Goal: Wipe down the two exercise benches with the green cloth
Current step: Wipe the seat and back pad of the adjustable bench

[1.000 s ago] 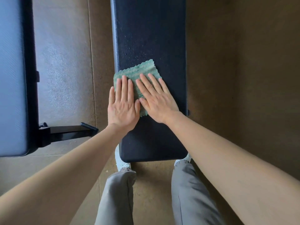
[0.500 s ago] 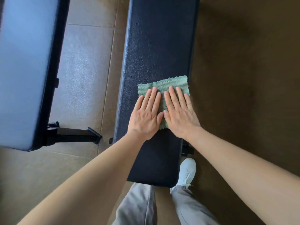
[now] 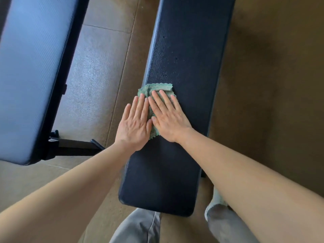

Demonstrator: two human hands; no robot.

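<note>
Green cloth (image 3: 154,92) bunched on dark bench (image 3: 184,50); left hand (image 3: 134,126), right hand (image 3: 169,118) flat, fingers straight, pressing it.

Fuzzy green cloth (image 3: 154,90), pebbled matt bench (image 3: 184,55), sheeny ribbed bench (image 3: 29,71)

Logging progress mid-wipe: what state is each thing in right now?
green cloth: bunched, pinned under both hands near the dark bench's left edge.
dark bench: carries the cloth and both hands.
blue-grey bench: no hand or cloth on it.
left hand: fingers straight, pressing the cloth.
right hand: fingers straight, pressing the cloth.
</note>
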